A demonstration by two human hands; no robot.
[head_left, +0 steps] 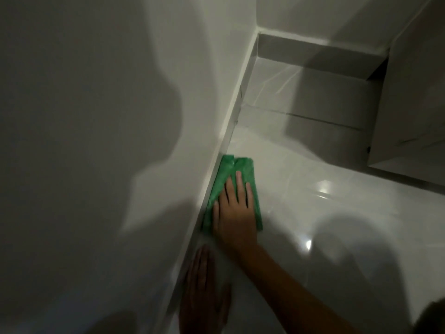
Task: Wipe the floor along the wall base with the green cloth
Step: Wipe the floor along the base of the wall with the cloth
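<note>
The green cloth [227, 175] lies flat on the glossy white floor [313, 213], its left edge against the skirting [231, 131] at the base of the white wall [108, 116]. My right hand [234, 208] presses down on the cloth with fingers spread, palm covering its near half. My left hand [203, 288] rests flat on the floor close to the wall base, in shadow, nearer to me than the cloth, holding nothing.
The wall runs diagonally from bottom centre to a corner at top right [258, 32]. A white cabinet [409, 104] stands on the right, raised over the floor. Bright light reflections and my shadow fall on the tiles.
</note>
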